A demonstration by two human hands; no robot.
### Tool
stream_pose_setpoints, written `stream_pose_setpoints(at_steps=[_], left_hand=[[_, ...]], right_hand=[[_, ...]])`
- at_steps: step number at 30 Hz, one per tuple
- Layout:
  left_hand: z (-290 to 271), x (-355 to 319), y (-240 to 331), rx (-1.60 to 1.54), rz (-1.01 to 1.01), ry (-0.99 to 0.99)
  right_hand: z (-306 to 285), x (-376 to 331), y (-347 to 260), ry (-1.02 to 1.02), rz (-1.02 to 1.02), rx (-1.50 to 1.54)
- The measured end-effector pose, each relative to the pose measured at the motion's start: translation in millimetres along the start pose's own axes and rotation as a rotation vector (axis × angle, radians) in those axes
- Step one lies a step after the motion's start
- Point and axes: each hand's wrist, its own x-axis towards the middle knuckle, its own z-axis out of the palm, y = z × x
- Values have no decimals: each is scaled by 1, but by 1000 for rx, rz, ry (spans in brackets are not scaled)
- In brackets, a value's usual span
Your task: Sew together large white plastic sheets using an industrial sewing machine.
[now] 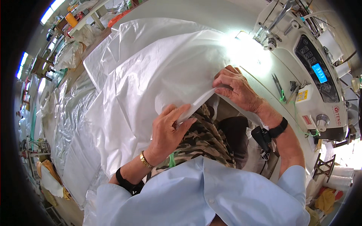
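A large sheet of white woven plastic fabric [139, 71] spreads over the table and hangs down toward my lap. Along its near edge runs a narrow folded strip [201, 98], stretched between both hands. My left hand [169, 126] pinches the lower left end of this strip between thumb and fingers. Farther up and to the right, my right hand [235, 88] grips the same edge, thumb below and fingers curled over it. Just beyond the right hand, a bright lamp glow washes out the sewing machine's needle area. The fabric there is hard to make out.
A white sewing machine [301, 71] with a lit blue display stands at the right. Thread snips [278, 84] lie on the table [264, 81] beside a small white box [307, 100]. More clear plastic sheeting [73, 113] is heaped at the left. An orange bottle [71, 19] stands on a far shelf.
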Motion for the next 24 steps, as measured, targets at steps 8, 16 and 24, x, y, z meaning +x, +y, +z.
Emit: stream_pose_setpoints(at_steps=[8,16,24], left_hand=[[-2,12,-4,81,84,32],[-16,12,8,365,254,-63],[-21,23,0,190,243,-205]], right_hand=[[2,2,-3,15,-13,-33],[3,5,-5,45,15,-52],[-11,7,20,49,-18,-119]])
